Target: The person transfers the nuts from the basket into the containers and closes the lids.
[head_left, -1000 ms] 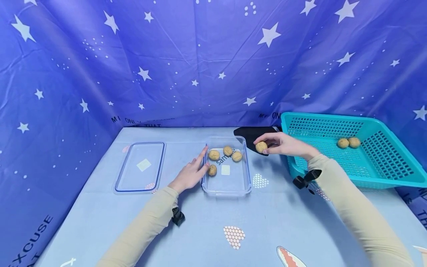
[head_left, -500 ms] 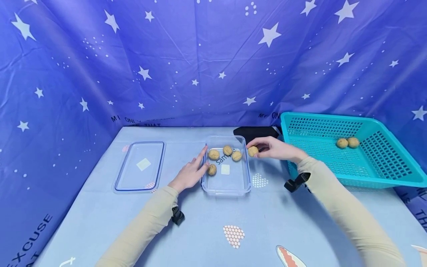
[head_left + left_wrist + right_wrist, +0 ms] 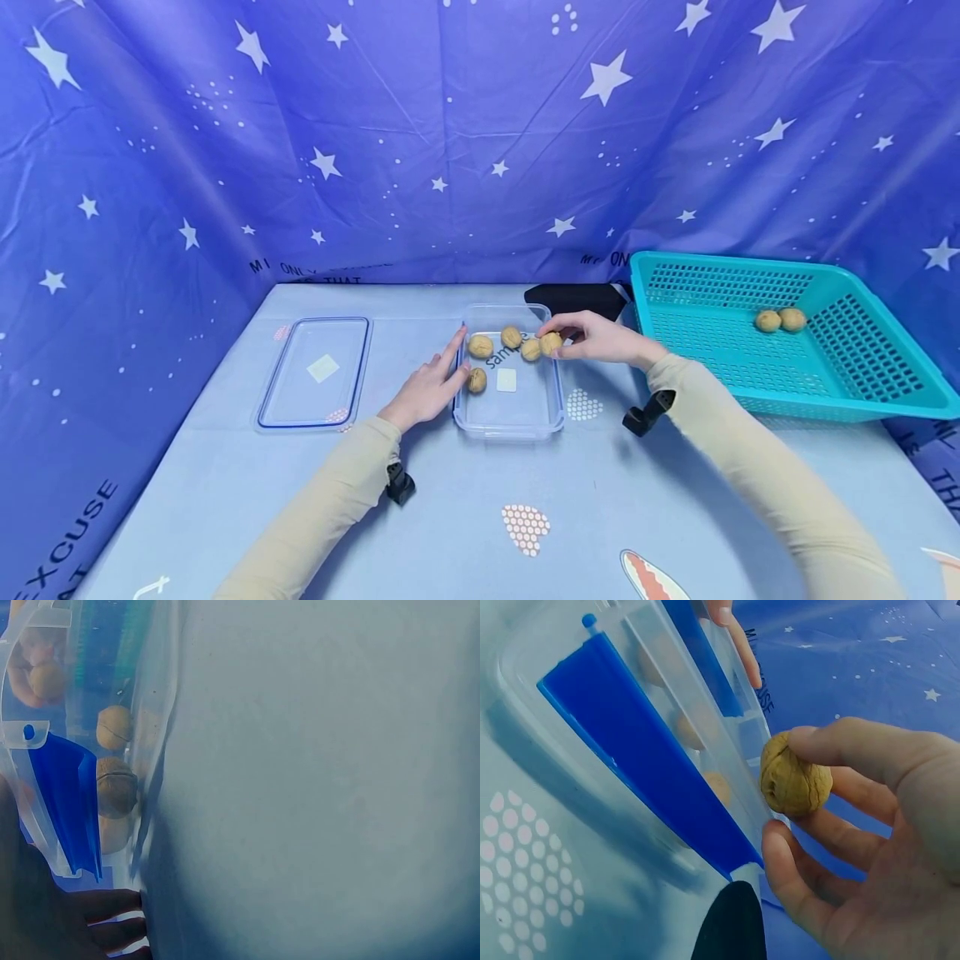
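Note:
A walnut (image 3: 551,343) is pinched between the thumb and fingers of my right hand (image 3: 600,339), at the right rim of a clear plastic container (image 3: 517,423). The right wrist view shows that walnut (image 3: 795,776) in the fingertips, level with the rim. Several walnuts lie inside the container, one walnut (image 3: 482,346) at the left and another walnut (image 3: 477,381) nearer the front. My left hand (image 3: 427,387) rests against the container's left side with its fingers extended. In the left wrist view its fingers (image 3: 116,904) lie beside the wall, below a blue locking flap (image 3: 71,802).
A turquoise basket (image 3: 712,367) stands at the right, holding two walnuts (image 3: 780,320). The container's lid (image 3: 315,375), edged in blue, lies flat at the left. A black object (image 3: 573,298) lies behind my right hand. A starry blue curtain (image 3: 420,167) closes off the back.
My right hand has carried the walnut leftward from beside the basket to the container's right rim. My left hand has stayed in place.

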A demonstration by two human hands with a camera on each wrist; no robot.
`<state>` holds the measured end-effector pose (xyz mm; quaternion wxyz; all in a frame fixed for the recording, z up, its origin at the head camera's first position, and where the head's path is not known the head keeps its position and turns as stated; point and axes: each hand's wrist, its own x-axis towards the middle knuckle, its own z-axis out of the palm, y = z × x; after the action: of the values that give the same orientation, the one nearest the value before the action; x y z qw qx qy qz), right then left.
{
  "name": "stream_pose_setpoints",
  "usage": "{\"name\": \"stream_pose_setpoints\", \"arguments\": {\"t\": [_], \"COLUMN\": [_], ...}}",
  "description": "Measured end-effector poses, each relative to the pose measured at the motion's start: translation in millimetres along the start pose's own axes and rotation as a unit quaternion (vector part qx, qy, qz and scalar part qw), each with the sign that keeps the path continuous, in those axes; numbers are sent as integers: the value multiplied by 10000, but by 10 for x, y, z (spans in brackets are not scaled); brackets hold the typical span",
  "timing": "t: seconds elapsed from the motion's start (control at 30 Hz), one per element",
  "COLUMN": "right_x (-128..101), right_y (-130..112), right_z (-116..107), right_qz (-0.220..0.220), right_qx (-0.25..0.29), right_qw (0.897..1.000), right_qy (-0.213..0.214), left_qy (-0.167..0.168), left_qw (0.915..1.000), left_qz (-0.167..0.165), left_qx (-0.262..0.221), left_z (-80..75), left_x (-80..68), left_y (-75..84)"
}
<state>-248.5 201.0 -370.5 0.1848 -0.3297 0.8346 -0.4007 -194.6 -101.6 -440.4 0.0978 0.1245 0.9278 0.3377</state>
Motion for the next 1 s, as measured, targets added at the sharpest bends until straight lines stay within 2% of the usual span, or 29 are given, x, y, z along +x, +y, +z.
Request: {"name": "stream_pose_setpoints", "arguments": {"t": [0.4, 1.0], "right_x": [37, -140], "right_y": [16, -49], "right_z": [128, -58], "right_qz": [-229, 121], "right_qx": [-132, 159], "right_qw": [9996, 9992], "right_qy": [123, 356], "left_qy": [-41, -28], "left_qw": [10000, 9999], "left_qz": [-35, -70], "left_qx": [-49, -96], "left_z": [13, -12], "left_x": [15, -18], "left_y": [0, 25]}}
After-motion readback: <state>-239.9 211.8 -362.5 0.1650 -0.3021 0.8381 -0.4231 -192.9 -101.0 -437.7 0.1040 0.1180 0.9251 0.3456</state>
